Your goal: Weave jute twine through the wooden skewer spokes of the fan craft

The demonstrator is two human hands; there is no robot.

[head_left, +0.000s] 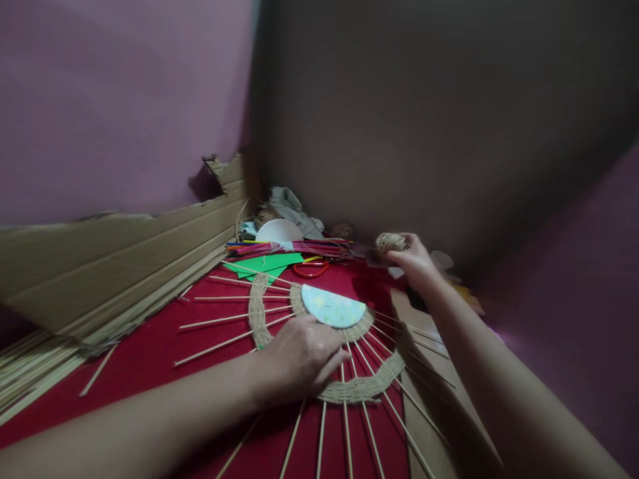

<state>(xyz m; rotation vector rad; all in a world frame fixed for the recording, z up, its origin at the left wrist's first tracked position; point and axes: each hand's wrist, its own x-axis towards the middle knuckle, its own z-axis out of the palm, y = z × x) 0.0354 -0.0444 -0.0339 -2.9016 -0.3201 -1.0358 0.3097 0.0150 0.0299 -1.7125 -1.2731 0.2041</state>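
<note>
The right hand (412, 261) holds a ball of string (391, 243). The left hand (309, 349) is curled over the stick fan (359, 389); I can't tell its grip.

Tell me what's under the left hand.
The outer woven band runs up to the left hand and shows beyond it, crossed by thin sticks; the stretch directly beneath is covered.

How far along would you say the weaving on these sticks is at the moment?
An inner band beside the pale blue half-disc and an outer band look woven, though the left hand hides part. The right hand holds a twine ball. The sticks are bare between bands and beyond the outer one; any weaving left would probably go there.
</note>
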